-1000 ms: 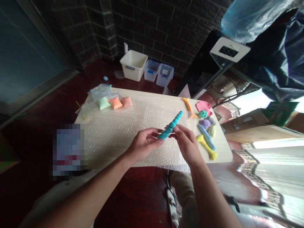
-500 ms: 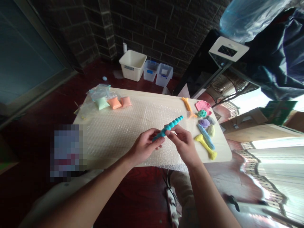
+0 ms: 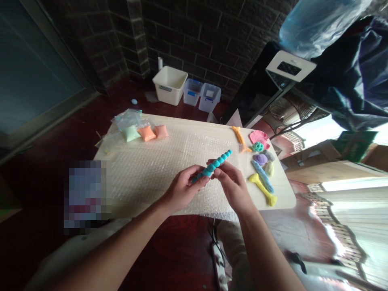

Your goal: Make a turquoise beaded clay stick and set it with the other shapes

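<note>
A turquoise clay stick of joined balls (image 3: 216,163), tapering to its far right end, is held above the bubble wrap. My left hand (image 3: 188,184) is closed round its lower end, thumb on top. The fingers of my right hand (image 3: 232,182) pinch it near the middle, the thumb on the near side. Bubble wrap (image 3: 145,173) covers much of the pale table under both hands. To the right of my right hand lie a yellow bone-shaped clay piece (image 3: 263,190) and a blue clay roll (image 3: 263,176).
Further clay pieces lie at the table's right: orange bone (image 3: 239,137), pink piece (image 3: 258,138), green openwork ball (image 3: 257,147), purple lump (image 3: 260,159). Bags of green (image 3: 131,133) and orange clay (image 3: 147,133) sit back left. Behind the table stand a cream bin (image 3: 169,87) and clear boxes (image 3: 209,99).
The turquoise stick has shifted slightly left and down at its tip. My right fingers have moved a little along it, and both hands still hold it.
</note>
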The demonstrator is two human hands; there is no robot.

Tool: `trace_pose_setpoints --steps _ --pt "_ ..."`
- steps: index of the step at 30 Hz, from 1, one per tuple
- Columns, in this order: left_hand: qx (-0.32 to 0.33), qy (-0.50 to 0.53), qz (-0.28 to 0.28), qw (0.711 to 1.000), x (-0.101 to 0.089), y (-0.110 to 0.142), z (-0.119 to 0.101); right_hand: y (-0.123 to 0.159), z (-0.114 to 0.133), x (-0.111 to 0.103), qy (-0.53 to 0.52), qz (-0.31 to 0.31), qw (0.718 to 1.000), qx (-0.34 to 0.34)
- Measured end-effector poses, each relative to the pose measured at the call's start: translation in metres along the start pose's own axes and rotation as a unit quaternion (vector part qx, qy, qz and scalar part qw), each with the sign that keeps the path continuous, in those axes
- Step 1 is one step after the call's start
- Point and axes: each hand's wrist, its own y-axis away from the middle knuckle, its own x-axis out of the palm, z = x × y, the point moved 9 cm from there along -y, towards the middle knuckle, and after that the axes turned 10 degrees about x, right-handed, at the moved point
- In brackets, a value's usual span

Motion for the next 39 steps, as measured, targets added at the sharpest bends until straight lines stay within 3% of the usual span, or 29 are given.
trace_pose_setpoints --steps 4,11,16,28,39 --pt "-0.005 -0.012 0.006 1.0 0.0 0.0 0.001 -0.002 -0.002 -0.008 -0.093 -0.04 0.995 0.018" --pt "-0.009 -0.091 0.002 0.996 -0.004 0.003 0.011 -0.004 0.003 -0.022 -0.066 -0.111 0.991 -0.025" --pt "-0.014 -0.149 0.013 0.989 -0.005 0.006 0.011 -0.001 0.004 -0.02 -0.041 -0.095 0.994 -0.031" --pt "-0.05 -0.091 0.031 0.994 0.002 0.009 0.018 -0.003 -0.001 -0.01 -0.045 -0.042 0.998 -0.015" --pt "-0.05 -0.05 0.042 0.997 0.012 0.007 0.005 0.003 -0.006 -0.01 -0.075 0.016 0.997 0.019"
